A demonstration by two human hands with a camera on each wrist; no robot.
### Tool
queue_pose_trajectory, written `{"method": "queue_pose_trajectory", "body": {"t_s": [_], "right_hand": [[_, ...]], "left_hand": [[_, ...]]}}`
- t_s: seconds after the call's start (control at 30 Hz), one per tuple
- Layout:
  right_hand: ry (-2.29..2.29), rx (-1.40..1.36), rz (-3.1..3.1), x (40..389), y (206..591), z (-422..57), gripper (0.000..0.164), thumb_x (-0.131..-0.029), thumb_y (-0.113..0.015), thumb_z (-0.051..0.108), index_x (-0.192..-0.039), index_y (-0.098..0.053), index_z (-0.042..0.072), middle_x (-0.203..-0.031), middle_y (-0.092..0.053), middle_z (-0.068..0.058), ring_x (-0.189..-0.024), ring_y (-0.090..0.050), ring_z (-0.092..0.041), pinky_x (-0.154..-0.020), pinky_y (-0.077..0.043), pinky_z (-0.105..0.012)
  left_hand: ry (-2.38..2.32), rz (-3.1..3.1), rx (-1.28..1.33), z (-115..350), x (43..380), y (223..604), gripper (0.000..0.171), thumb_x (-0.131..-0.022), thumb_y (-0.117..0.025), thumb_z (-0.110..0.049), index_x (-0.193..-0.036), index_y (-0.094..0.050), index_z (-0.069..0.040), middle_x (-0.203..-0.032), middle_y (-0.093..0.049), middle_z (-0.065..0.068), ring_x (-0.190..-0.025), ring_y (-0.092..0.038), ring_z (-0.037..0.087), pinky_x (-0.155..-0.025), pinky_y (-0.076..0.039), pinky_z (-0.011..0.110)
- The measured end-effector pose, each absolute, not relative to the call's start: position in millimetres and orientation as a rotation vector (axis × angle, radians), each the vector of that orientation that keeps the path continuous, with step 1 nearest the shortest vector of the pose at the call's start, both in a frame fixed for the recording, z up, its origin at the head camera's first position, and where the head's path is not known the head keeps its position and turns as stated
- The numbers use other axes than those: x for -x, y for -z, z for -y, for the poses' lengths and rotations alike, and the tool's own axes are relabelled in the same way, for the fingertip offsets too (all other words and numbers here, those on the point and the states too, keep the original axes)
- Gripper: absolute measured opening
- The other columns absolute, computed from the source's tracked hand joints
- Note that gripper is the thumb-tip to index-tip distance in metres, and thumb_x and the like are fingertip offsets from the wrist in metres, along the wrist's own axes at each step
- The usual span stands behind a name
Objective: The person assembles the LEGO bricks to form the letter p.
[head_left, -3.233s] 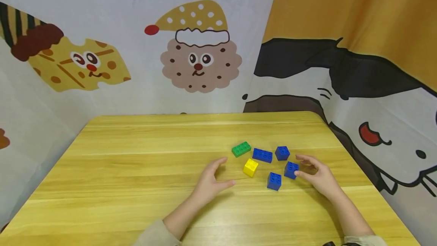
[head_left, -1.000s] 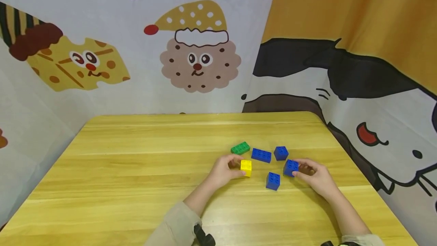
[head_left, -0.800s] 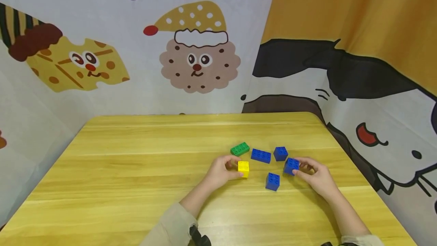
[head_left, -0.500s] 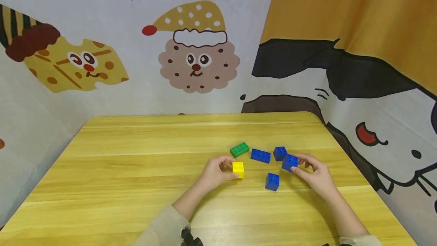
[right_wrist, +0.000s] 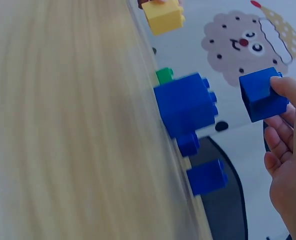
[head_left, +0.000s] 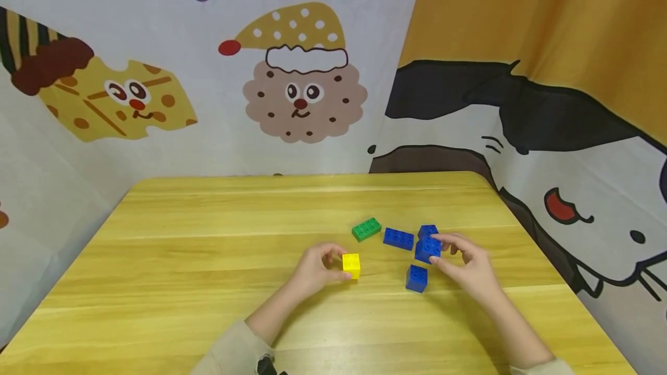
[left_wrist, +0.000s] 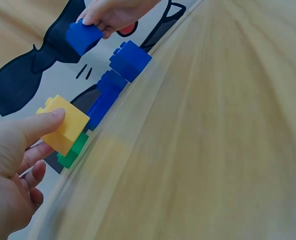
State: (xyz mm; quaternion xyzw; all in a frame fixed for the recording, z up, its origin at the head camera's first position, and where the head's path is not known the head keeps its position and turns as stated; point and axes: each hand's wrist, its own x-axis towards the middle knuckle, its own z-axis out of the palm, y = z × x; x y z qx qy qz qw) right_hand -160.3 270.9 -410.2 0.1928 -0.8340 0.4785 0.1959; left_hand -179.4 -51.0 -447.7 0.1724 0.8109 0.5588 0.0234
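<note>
My left hand (head_left: pixel 314 271) pinches a square yellow toy brick (head_left: pixel 351 266) between thumb and fingers, left of the other bricks. In the left wrist view the thumb lies across the yellow brick (left_wrist: pixel 68 122), studs facing up. My right hand (head_left: pixel 471 265) holds a square blue brick (head_left: pixel 428 249) by its side. The right wrist view shows this blue brick (right_wrist: pixel 262 94) raised above the tabletop. In the head view it partly hides another square blue brick (head_left: pixel 428 230) behind it. A third square blue brick (head_left: pixel 417 279) stands nearer the person.
A long blue brick (head_left: pixel 398 238) lies left of the held blue brick, and a long green brick (head_left: pixel 367 229) sits beyond the yellow one. All rest on a wooden table (head_left: pixel 182 259). A cartoon-printed curtain (head_left: pixel 312 155) hangs behind its far edge.
Both hands have taken hold of bricks since the earliest frame. The left hand has carried the yellow brick left and nearer the person; the right has raised its blue brick and moved it left.
</note>
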Motion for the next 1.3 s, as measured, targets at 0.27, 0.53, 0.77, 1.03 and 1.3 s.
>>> {"method": "queue_pose_trajectory", "body": {"t_s": [0.27,0.53,0.77,1.03,1.3], "right_hand": [[-1.367,-0.68,2.311,147,383,-238,0.036,-0.072,-0.073,-0.016,-0.106,-0.066,-0.005,-0.089,-0.058,-0.005,-0.083,-0.046,-0.011,-0.07,-0.039,-0.023],[-1.472,-0.758,2.275,146,377,-217,0.035,-0.074,-0.072,-0.016,-0.107,-0.066,-0.005,-0.09,-0.058,-0.005,-0.084,-0.047,-0.015,-0.073,-0.039,-0.025],[-1.474,-0.812,2.261,147,376,-198,0.037,-0.072,-0.073,-0.016,-0.107,-0.066,-0.006,-0.09,-0.059,-0.006,-0.083,-0.047,-0.013,-0.071,-0.039,-0.026],[-1.493,-0.888,2.254,148,375,-178,0.036,-0.071,-0.075,-0.015,-0.105,-0.066,-0.006,-0.093,-0.062,-0.008,-0.083,-0.051,-0.015,-0.071,-0.04,-0.028],[-1.526,-0.883,2.37,148,373,-157,0.036,-0.075,-0.078,-0.004,-0.109,-0.068,0.002,-0.099,-0.064,-0.003,-0.084,-0.051,-0.019,-0.073,-0.041,-0.033]], "left_hand": [[-1.703,-2.526,-0.521,67,173,448,0.035,-0.068,-0.086,-0.01,-0.098,-0.068,-0.014,-0.083,-0.059,0.005,-0.078,-0.048,0.022,-0.065,-0.042,0.03],[-1.682,-2.537,-0.515,79,167,450,0.035,-0.069,-0.086,-0.011,-0.098,-0.067,-0.012,-0.081,-0.057,0.006,-0.075,-0.047,0.022,-0.063,-0.041,0.028],[-1.692,-2.535,-0.501,86,163,449,0.036,-0.069,-0.086,-0.01,-0.099,-0.067,-0.011,-0.081,-0.057,0.005,-0.075,-0.047,0.022,-0.061,-0.041,0.027],[-1.697,-2.505,-0.48,93,160,451,0.036,-0.069,-0.086,-0.009,-0.099,-0.067,-0.01,-0.079,-0.055,0.006,-0.075,-0.046,0.021,-0.06,-0.04,0.025],[-1.695,-2.509,-0.437,102,157,453,0.037,-0.068,-0.086,-0.01,-0.099,-0.067,-0.01,-0.08,-0.056,0.005,-0.076,-0.046,0.022,-0.062,-0.039,0.026]]}}
